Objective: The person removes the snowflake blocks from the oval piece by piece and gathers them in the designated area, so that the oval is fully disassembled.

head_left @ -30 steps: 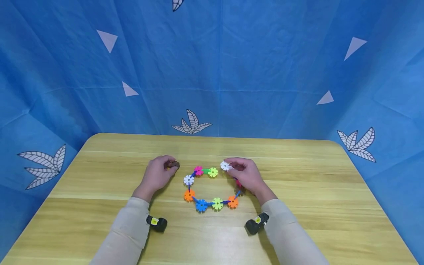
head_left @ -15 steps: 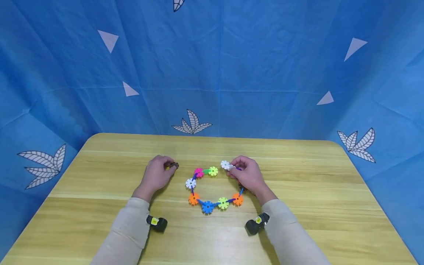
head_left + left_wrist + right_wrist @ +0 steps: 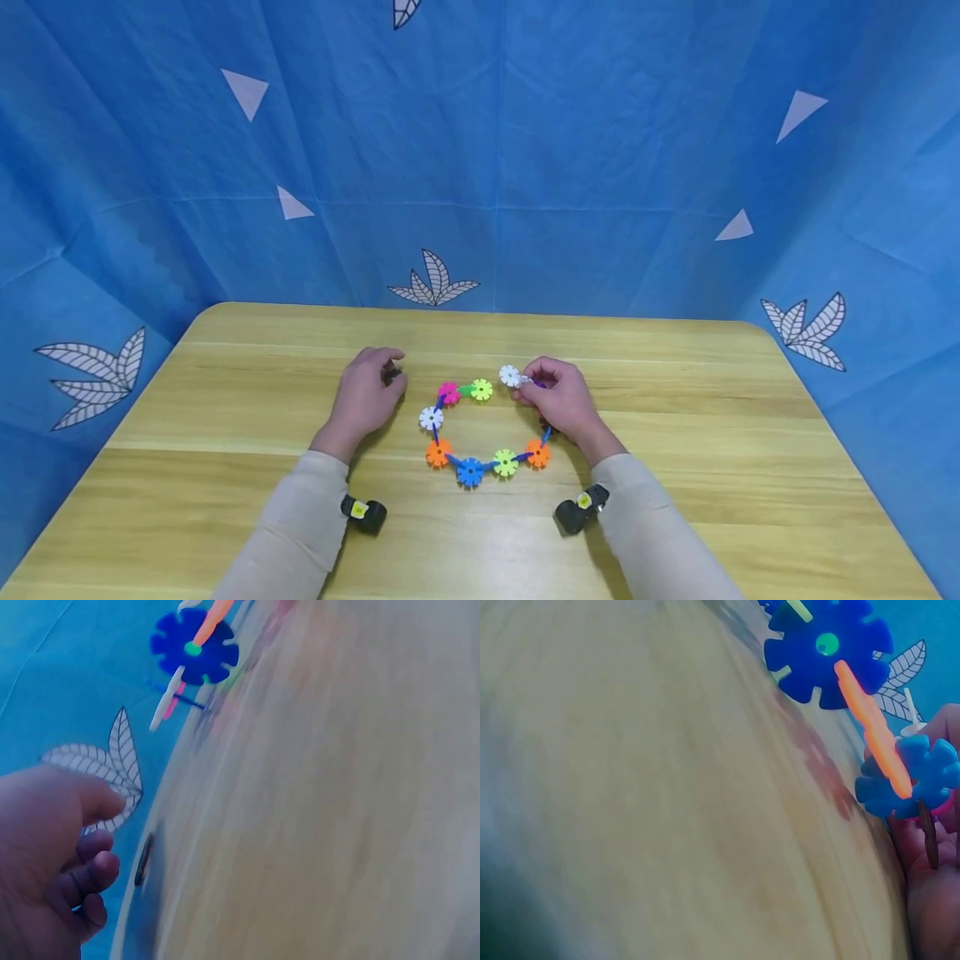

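A chain of colourful interlocking snowflake discs [image 3: 470, 472] forms a loop with a gap at its far side, between a lime disc [image 3: 482, 390] and a white disc [image 3: 509, 376]. My right hand [image 3: 564, 395] pinches the chain just beside that white disc, covering some of the pieces there. To the left of the loop is my left hand [image 3: 369, 395], with its thumb and fingers apart and relaxed. A dark brown disc [image 3: 144, 859] lies on the table by those fingers in the left wrist view, mostly hidden from the head view.
The wooden table [image 3: 225, 400] ends at a blue curtain [image 3: 480, 150] behind it. Small black wrist cameras [image 3: 365, 515] are strapped to both wrists.
My left hand has shifted slightly right and parted from the brown disc it had at its fingertips. The near side of the chain has swung right; my right hand keeps its hold.
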A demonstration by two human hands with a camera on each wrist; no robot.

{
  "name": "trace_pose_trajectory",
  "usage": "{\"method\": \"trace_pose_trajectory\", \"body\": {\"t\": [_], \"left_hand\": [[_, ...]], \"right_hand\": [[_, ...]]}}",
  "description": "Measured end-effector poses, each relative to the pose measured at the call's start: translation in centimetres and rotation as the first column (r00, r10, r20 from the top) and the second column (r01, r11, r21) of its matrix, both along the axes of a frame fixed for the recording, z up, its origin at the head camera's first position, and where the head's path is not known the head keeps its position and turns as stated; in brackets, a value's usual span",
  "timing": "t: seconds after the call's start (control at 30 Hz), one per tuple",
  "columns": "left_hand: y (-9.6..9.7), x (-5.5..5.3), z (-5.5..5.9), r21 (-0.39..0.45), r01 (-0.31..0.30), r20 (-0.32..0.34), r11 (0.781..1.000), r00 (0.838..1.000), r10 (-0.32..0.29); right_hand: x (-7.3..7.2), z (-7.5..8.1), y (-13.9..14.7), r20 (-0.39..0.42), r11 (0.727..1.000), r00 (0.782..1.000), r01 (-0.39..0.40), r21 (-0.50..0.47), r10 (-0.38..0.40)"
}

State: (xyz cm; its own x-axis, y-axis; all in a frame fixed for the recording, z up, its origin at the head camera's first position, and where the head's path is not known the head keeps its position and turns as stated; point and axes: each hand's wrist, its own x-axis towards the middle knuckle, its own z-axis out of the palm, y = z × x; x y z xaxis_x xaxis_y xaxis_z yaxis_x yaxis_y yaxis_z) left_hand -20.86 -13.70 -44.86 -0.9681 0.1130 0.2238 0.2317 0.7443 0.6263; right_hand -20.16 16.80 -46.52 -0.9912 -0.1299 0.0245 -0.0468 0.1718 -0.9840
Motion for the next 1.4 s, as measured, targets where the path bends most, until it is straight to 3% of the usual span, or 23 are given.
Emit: {"method": "trace_pose_trajectory", "body": {"t": [0.23, 0.6, 0.9, 1.03, 1.23, 1.4], "left_hand": [[2.3, 0.5, 0.8, 0.025, 0.053, 0.001, 0.998, 0.999, -0.053], [5.6, 0.5, 1.7, 0.087, 0.166, 0.033, 0.982, 0.985, -0.170], [8.3, -0.3, 2.4, 0.051, 0.288, 0.052, 0.956, 0.955, -0.291], [9.3, -0.8, 2.8, 0.013, 0.346, 0.041, 0.938, 0.937, -0.346], [10.2, -1.2, 2.9, -0.070, 0.354, 0.069, 0.932, 0.934, -0.350], [10.5, -1.5, 2.5, -0.041, 0.351, 0.101, 0.935, 0.933, -0.346]], "right_hand": [[0.1, -0.2, -0.1, -0.055, 1.000, 0.998, -0.025, 0.016, 0.026], [0.1, -0.4, -0.1, -0.052, 0.998, 0.998, -0.037, 0.045, 0.039], [1.6, 3.0, -0.6, -0.074, 0.996, 0.995, -0.068, 0.064, 0.073], [1.7, 3.2, -0.6, -0.089, 0.996, 0.993, -0.074, 0.055, 0.078], [1.6, 3.2, -0.7, -0.076, 0.995, 0.993, -0.089, 0.034, 0.091], [1.6, 3.2, -0.7, -0.069, 0.995, 0.993, -0.095, 0.041, 0.097]]}}
